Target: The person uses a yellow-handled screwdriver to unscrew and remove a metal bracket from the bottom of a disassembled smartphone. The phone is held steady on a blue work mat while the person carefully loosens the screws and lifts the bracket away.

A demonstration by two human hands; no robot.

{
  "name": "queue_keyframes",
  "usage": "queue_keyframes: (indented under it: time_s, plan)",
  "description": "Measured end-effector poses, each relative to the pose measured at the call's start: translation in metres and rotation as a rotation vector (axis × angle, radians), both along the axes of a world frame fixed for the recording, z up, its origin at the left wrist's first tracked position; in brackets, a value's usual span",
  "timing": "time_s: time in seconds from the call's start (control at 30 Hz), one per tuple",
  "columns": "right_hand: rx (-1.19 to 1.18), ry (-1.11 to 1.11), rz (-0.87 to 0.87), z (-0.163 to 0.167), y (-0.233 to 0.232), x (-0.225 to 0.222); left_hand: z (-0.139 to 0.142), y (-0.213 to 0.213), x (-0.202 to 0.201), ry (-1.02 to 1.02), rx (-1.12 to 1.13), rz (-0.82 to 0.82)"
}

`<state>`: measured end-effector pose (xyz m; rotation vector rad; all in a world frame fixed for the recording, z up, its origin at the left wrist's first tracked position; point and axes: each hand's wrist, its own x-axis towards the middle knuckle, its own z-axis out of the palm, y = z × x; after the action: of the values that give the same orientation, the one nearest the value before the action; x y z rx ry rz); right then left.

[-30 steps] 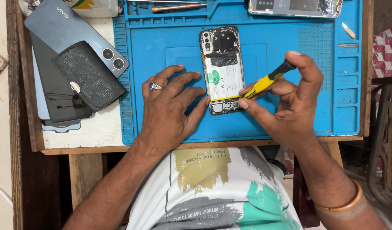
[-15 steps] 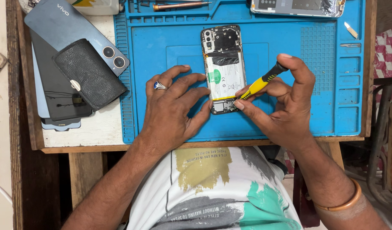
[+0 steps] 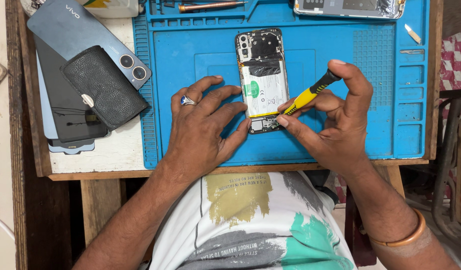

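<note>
opened phone [image 3: 263, 80] lies between left hand [image 3: 203, 125] and right hand [image 3: 338, 120].

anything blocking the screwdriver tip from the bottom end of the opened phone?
Nothing visible. The right hand holds the yellow screwdriver with its tip at the bottom end of the opened phone. The left hand steadies the phone's left edge, clear of the tip.

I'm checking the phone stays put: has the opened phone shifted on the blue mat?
No. The opened phone lies at the same spot on the blue mat.
</note>
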<state>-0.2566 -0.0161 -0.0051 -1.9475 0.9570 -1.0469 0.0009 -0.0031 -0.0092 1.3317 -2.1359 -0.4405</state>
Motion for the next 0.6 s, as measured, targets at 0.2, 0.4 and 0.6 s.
queue_keyframes:
  time_s: [0.2, 0.4, 0.6]
  plan:
    - [-0.018, 0.021, -0.009, 0.002, 0.000, 0.002, 0.000, 0.000, 0.000, 0.008, -0.008, -0.004]
    - [-0.191, 0.102, 0.079, 0.011, -0.001, 0.007, 0.001, 0.001, 0.001, 0.016, -0.006, 0.003]
    - [-0.169, 0.108, 0.165, 0.016, -0.005, 0.007, 0.003, -0.001, 0.000, 0.033, -0.004, -0.008]
